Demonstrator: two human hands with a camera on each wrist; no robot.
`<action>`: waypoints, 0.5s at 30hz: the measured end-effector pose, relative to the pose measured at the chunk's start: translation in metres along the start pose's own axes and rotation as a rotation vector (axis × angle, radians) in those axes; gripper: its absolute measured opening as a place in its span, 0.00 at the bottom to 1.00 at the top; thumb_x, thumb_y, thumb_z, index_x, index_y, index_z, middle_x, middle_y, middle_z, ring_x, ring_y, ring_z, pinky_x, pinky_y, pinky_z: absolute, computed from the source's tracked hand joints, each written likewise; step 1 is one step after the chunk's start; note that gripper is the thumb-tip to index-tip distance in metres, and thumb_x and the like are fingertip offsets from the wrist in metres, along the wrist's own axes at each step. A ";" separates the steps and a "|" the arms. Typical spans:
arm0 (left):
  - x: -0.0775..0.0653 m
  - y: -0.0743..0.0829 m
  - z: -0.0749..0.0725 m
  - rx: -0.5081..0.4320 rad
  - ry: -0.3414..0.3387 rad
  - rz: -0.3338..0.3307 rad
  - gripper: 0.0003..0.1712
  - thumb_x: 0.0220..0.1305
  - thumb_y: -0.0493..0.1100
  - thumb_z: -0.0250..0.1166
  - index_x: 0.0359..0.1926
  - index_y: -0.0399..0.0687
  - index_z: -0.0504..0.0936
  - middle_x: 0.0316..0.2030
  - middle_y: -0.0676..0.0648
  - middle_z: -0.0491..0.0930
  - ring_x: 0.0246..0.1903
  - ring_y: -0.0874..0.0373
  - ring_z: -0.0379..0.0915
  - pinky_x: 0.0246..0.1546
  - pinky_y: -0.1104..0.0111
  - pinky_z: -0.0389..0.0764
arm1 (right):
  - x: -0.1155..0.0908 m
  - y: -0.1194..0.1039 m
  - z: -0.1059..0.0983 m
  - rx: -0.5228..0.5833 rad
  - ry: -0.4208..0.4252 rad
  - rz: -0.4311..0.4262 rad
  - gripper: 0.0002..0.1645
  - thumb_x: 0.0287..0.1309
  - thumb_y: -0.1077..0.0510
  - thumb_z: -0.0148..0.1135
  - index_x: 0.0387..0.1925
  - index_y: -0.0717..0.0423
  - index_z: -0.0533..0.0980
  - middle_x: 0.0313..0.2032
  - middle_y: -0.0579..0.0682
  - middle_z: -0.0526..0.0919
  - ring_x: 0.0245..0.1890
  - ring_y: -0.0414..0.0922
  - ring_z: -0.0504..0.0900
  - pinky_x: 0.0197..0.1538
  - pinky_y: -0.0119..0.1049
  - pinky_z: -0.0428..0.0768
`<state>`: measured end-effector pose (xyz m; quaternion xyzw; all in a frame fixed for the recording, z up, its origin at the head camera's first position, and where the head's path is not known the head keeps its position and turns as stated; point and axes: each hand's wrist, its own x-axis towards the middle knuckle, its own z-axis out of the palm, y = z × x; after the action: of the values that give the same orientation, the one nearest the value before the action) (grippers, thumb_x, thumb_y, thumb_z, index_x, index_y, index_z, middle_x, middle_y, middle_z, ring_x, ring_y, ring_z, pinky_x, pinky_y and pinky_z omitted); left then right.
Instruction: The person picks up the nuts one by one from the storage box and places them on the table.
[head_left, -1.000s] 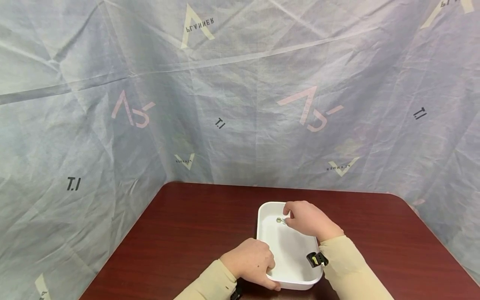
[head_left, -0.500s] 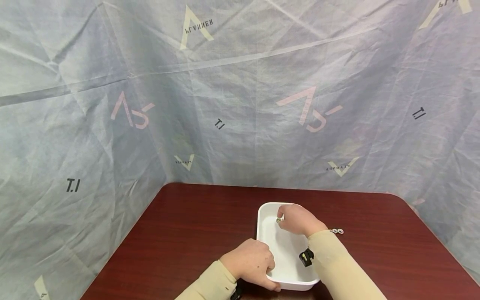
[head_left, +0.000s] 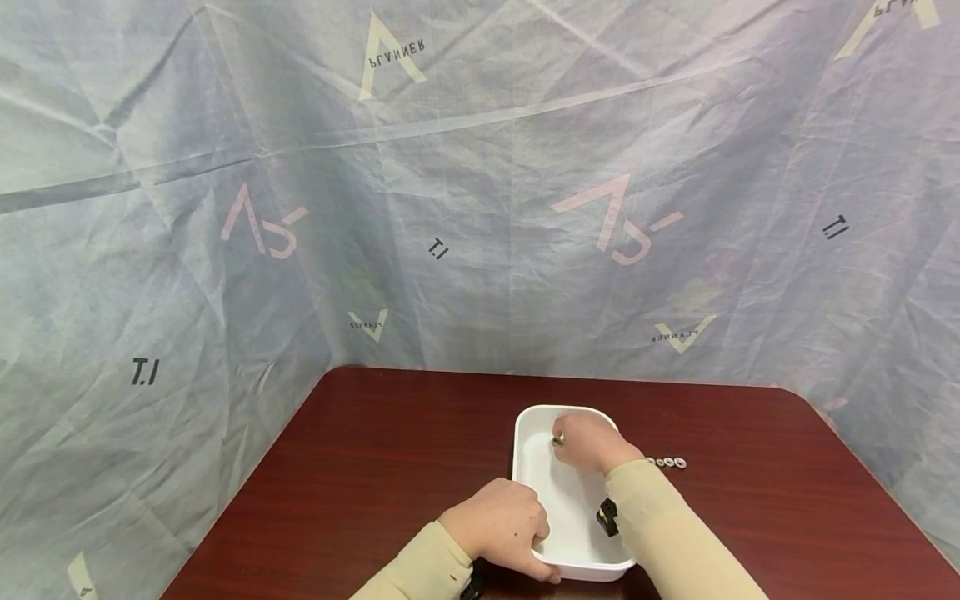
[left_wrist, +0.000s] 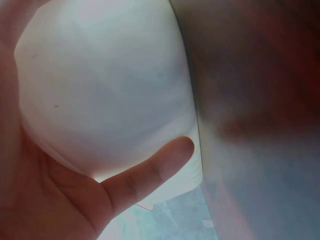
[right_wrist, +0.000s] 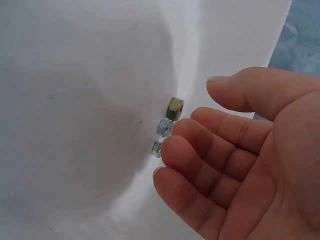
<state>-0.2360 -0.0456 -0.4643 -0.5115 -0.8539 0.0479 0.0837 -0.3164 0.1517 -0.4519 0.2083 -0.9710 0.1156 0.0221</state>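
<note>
Gripping the near-left corner of a white, rectangular, round-cornered tray (head_left: 536, 467) with the left hand (head_left: 498, 525), with fingers bent over the rim and thumb laid along the outside of the near wall. Set down, tray and all, on a dark reddish-brown, wood-grained worktop (head_left: 390, 467).

Placed low inside the far end of the tray with the right hand (head_left: 588, 442). Neither clenched nor pinching there, with fingers loosely bent and thumb held apart in the right wrist view. Right by those fingertips, on the white inner surface, lined up close together: a small yellowish-gold metal nut (right_wrist: 175, 108), nearest the thumb, then two small silvery metal nuts (right_wrist: 164, 127), the last partly covered by a finger. Cannot tell for certain whether touched by the fingertips.

To the right of the tray, just past the right forearm, laid in a short row on the worktop: small, round, silvery-white pieces with dark centres (head_left: 670, 462), partly hidden at the sleeve end.

On both arms, cream-coloured long sleeves (head_left: 675, 533). Behind the worktop, hung creased: a grey-blue cloth printed with letters (head_left: 480, 167).
</note>
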 end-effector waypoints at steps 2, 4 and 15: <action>0.000 0.000 0.000 0.000 -0.004 -0.001 0.35 0.48 0.79 0.66 0.05 0.66 0.64 0.10 0.64 0.62 0.14 0.70 0.57 0.16 0.74 0.60 | 0.000 0.000 0.001 -0.008 0.002 -0.010 0.14 0.52 0.64 0.64 0.17 0.52 0.69 0.16 0.42 0.58 0.19 0.41 0.58 0.26 0.37 0.61; 0.000 0.000 -0.001 -0.001 -0.006 -0.001 0.35 0.48 0.79 0.66 0.05 0.66 0.64 0.09 0.64 0.61 0.14 0.70 0.57 0.16 0.74 0.60 | 0.000 0.000 0.002 -0.015 -0.002 -0.008 0.17 0.51 0.64 0.63 0.16 0.49 0.66 0.16 0.42 0.56 0.18 0.40 0.57 0.25 0.35 0.61; 0.000 0.000 -0.001 -0.011 -0.013 -0.007 0.35 0.48 0.79 0.66 0.05 0.66 0.64 0.09 0.64 0.61 0.14 0.70 0.57 0.16 0.74 0.60 | 0.000 0.001 0.005 -0.026 -0.029 0.005 0.17 0.48 0.66 0.61 0.17 0.48 0.63 0.16 0.42 0.53 0.18 0.41 0.55 0.24 0.36 0.59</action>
<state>-0.2358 -0.0451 -0.4635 -0.5085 -0.8565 0.0462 0.0753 -0.3167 0.1512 -0.4575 0.2074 -0.9731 0.1003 0.0105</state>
